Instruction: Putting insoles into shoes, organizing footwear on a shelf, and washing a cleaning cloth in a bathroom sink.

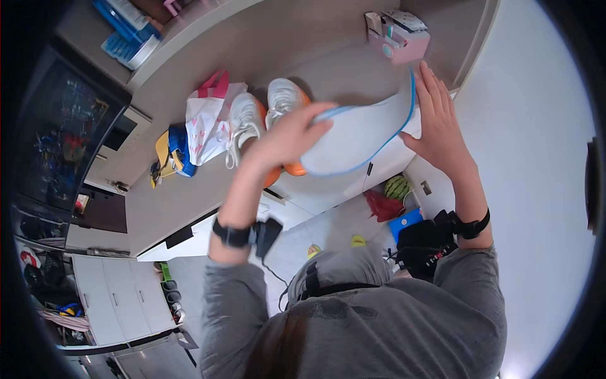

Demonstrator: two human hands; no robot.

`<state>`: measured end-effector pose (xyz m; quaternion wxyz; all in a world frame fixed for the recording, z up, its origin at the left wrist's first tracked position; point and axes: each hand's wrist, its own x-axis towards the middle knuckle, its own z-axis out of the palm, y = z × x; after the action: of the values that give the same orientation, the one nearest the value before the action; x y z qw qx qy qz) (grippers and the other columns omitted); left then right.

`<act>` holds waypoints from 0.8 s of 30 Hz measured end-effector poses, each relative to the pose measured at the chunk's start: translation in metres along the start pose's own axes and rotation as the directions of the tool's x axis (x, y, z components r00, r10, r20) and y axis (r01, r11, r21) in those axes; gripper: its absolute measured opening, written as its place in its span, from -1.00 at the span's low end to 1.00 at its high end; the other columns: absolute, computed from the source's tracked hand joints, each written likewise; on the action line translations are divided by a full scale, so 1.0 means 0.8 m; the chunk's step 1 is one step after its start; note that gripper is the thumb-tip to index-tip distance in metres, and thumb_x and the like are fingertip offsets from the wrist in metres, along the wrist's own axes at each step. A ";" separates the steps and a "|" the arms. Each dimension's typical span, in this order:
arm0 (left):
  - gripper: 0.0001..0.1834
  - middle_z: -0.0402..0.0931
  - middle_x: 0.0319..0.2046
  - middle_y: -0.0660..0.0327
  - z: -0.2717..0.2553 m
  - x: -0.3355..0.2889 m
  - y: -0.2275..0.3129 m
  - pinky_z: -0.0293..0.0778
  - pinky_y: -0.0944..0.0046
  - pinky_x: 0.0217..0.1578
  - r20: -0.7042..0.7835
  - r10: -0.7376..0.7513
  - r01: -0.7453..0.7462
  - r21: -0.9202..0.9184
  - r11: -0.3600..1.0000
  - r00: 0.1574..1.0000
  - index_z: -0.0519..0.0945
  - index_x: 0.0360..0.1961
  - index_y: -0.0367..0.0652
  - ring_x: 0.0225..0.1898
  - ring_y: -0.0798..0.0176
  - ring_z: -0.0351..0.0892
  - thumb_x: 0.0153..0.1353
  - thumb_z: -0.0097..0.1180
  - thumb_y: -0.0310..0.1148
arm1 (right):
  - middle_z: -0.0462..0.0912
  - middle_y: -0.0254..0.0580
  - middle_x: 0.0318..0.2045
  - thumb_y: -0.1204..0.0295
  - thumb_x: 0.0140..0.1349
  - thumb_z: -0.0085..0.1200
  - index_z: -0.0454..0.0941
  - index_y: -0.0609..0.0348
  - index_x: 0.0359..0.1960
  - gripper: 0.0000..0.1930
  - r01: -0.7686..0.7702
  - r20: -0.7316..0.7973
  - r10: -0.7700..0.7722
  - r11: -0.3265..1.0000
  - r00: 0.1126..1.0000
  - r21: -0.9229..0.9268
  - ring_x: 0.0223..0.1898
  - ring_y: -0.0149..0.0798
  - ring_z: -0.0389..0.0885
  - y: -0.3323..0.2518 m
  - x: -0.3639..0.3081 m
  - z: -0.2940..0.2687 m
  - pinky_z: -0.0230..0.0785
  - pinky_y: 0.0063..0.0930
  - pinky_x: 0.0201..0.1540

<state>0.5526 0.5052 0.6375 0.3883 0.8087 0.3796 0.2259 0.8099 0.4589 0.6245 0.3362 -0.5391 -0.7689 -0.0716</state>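
A thin white curved sheet with a blue edge [356, 139], slightly see-through and with its right end bent up, is held in the air above the shelf front. My left hand [291, 134] grips its left end, thumb on top and the other fingers partly hidden. My right hand [439, 120] is at the raised right end, fingers stretched out and thumb near the blue edge; I cannot tell how firmly it touches. Behind my left hand stand two white sneakers with orange soles [287, 101], partly covered by it.
On the shelf [334, 72] are a white gift bag with pink handles [208, 123], a yellow and blue cap [170, 151] and a pink box [401, 44]. Below, a watermelon [396, 187], a red bag [382, 206] and a blue box [405, 221] are on the floor. A white wall rises at right.
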 end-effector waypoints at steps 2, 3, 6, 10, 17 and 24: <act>-0.67 0.49 -0.22 0.04 -0.041 0.043 -0.009 0.38 0.30 -0.19 0.087 0.011 -0.018 0.087 0.996 0.996 0.42 -0.06 -0.21 -0.23 0.20 0.50 0.15 -0.09 -0.34 | 0.16 0.05 0.15 0.40 -0.32 0.29 0.04 0.26 0.17 -0.08 0.102 -0.120 -0.117 0.987 0.986 -0.124 0.19 0.01 0.11 -0.020 0.025 0.007 -0.03 -0.16 0.19; -0.67 0.47 -0.19 0.02 -0.052 0.072 -0.022 0.38 0.29 -0.16 0.127 -0.006 -0.015 0.168 0.986 0.992 0.43 -0.06 -0.18 -0.19 0.16 0.49 0.14 -0.08 -0.34 | 0.12 0.04 0.17 0.38 -0.37 0.32 0.03 0.27 0.18 -0.02 0.071 -0.205 -0.113 0.976 0.972 -0.204 0.21 -0.01 0.07 -0.016 0.034 0.020 -0.08 -0.15 0.21; -0.63 0.46 -0.15 0.03 -0.051 0.121 -0.061 0.33 0.28 -0.09 0.162 0.039 -0.083 0.272 0.959 0.986 0.39 -0.01 -0.20 -0.12 0.18 0.44 0.17 -0.07 -0.30 | 0.09 0.03 0.19 0.34 -0.43 0.35 0.01 0.28 0.19 0.04 0.041 -0.232 -0.131 0.934 0.964 -0.356 0.23 -0.06 0.05 -0.004 0.054 0.070 -0.14 -0.14 0.24; -0.62 0.42 -0.08 0.02 -0.048 0.115 -0.097 0.28 0.21 -0.01 -0.097 0.068 -0.023 0.406 0.913 0.993 0.42 -0.02 -0.13 -0.04 0.08 0.39 0.11 -0.03 -0.28 | 0.12 0.00 0.18 0.35 -0.43 0.34 0.02 0.29 0.18 0.03 0.164 0.031 -0.165 0.909 0.986 -0.384 0.21 -0.11 0.10 0.003 0.065 0.145 -0.17 -0.15 0.25; -0.72 0.42 -0.13 0.03 -0.086 -0.028 -0.064 0.33 0.21 -0.08 -0.231 -0.073 0.160 0.387 0.908 0.970 0.51 -0.24 -0.18 -0.10 0.07 0.43 0.00 0.11 -0.32 | 0.15 0.08 0.15 0.27 -0.32 0.30 0.01 0.35 0.17 -0.03 -0.095 0.001 0.116 0.816 0.993 -0.570 0.18 -0.06 0.12 0.027 0.032 0.173 -0.17 -0.17 0.24; -0.61 0.41 -0.13 0.03 -0.036 -0.033 -0.106 0.35 0.20 -0.12 -0.374 0.149 0.166 0.687 0.708 0.915 0.52 -0.22 -0.19 -0.12 0.02 0.43 -0.13 0.20 -0.28 | 0.47 0.08 -0.18 0.27 -0.03 0.10 0.33 0.31 -0.07 -0.50 0.103 -0.012 -0.104 0.951 0.994 0.290 -0.13 0.00 0.45 -0.077 0.072 0.151 0.25 -0.27 -0.02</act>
<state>0.4800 0.5323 0.5849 -0.0364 0.8287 0.5120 0.2231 0.6919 0.5358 0.5819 0.4060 -0.4428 -0.7990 0.0254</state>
